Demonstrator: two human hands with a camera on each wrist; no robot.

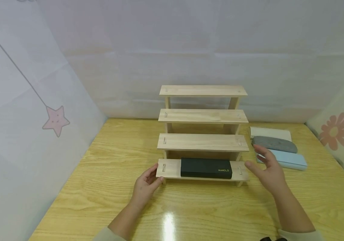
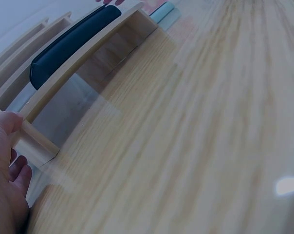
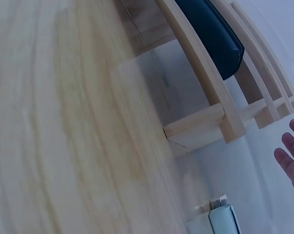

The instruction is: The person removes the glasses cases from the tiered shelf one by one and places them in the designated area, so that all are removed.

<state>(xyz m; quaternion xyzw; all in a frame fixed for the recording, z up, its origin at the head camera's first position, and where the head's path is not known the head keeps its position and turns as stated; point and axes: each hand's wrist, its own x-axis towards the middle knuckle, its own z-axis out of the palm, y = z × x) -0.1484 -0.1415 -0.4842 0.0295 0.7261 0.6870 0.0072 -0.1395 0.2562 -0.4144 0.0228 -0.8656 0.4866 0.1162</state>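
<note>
A pale wooden display rack (image 1: 203,142) with several stepped shelves stands on the table. On its lowest shelf lies a long black case (image 1: 206,168) lettered KANOLD, right of the shelf's left end. My left hand (image 1: 145,186) grips the left end of that shelf, its thumb at the front corner and its fingers to the side; the left wrist view shows the thumb (image 2: 8,121) against the board. Just off the shelf's right end is my right hand (image 1: 269,174), its fingers spread and slightly bent with nothing between them. Some of those fingers (image 3: 292,156) show in the right wrist view.
Right of the rack, a cream case (image 1: 270,133), a grey case (image 1: 275,144) and a light blue case (image 1: 289,159) lie in a row from back to front. Behind the wooden table (image 1: 114,157) hangs a pale cloth backdrop (image 1: 190,43), which also lines both sides.
</note>
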